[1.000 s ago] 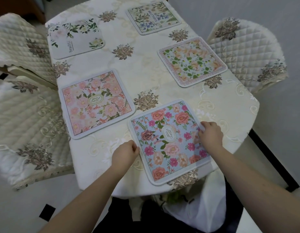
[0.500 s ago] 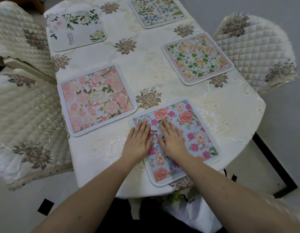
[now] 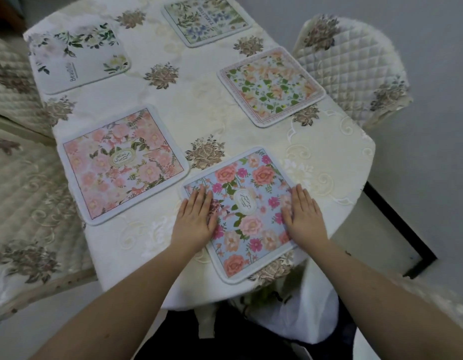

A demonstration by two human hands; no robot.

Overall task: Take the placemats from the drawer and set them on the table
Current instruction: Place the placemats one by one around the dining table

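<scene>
A cream embroidered tablecloth [image 3: 188, 105] covers the table, with quilted chair covers on the left [image 3: 25, 193] and at the far right [image 3: 349, 71] over a pale floor. Five floral placemats lie on it: white [image 3: 77, 58], green-blue [image 3: 207, 19], peach [image 3: 272, 85], pink [image 3: 121, 163], and the blue placemat [image 3: 246, 214] nearest (it overhangs the near edge slightly). The left hand [image 3: 195, 219] and right hand [image 3: 304, 215] press flat on it, fingers straight, gripping nothing. Half a second ago they lay side by side at its middle; now they sit at opposite edges.
</scene>
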